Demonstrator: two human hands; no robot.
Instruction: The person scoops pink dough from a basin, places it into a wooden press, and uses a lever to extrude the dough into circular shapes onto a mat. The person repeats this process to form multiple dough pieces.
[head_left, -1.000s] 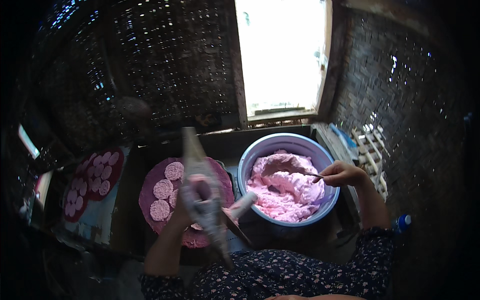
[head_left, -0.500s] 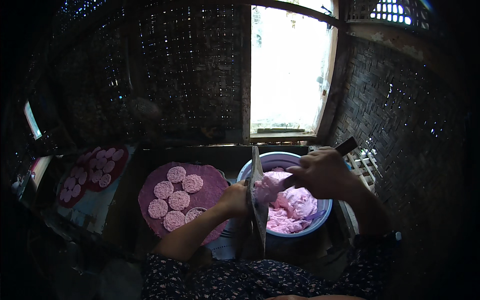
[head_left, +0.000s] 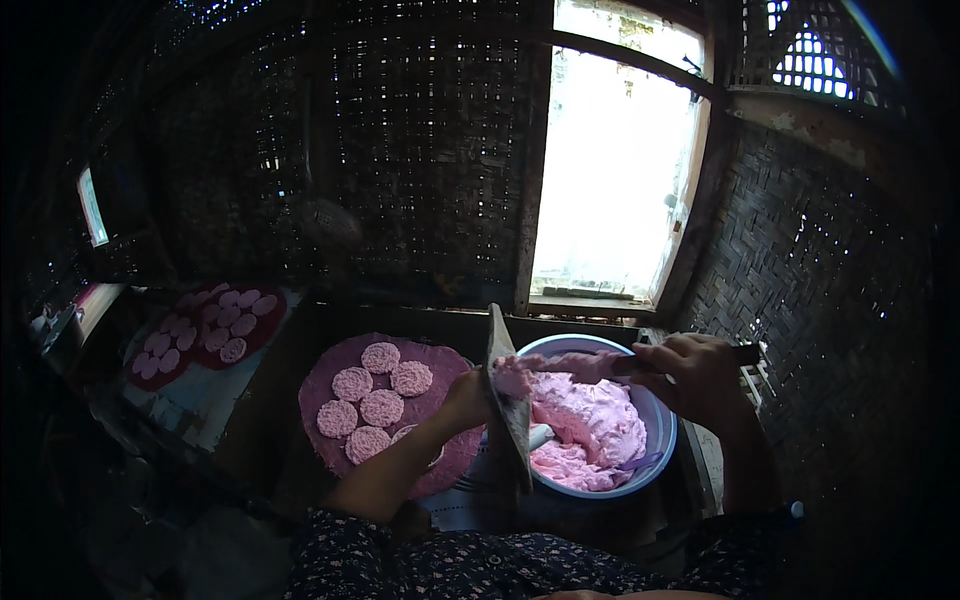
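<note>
My left hand (head_left: 466, 402) grips a thin flat board (head_left: 511, 410), which stands on edge at the near left side of a blue basin (head_left: 672, 430). In my right hand (head_left: 693, 375) is a dark-handled spatula (head_left: 592, 367), held level over the basin with its blade coated in pink paste. The blade's tip meets a lump of paste (head_left: 514, 377) on the board's right face. Soft pink paste (head_left: 600, 415) heaps in the basin. Left of the board, several textured pink discs (head_left: 382, 408) lie on a round purple-pink mat (head_left: 320, 380); my left forearm partly covers one in a ring.
Farther left, two red round mats (head_left: 270, 318) carry more pink discs on a pale surface. A purple-handled utensil (head_left: 640, 462) rests in the basin. Woven walls (head_left: 790, 250) and a bright window (head_left: 610, 180) stand behind.
My right hand has moved right and slightly down, the spatula now lying flatter, with its tip at the board. The whole view has shifted, so the scene appears farther right and lower.
</note>
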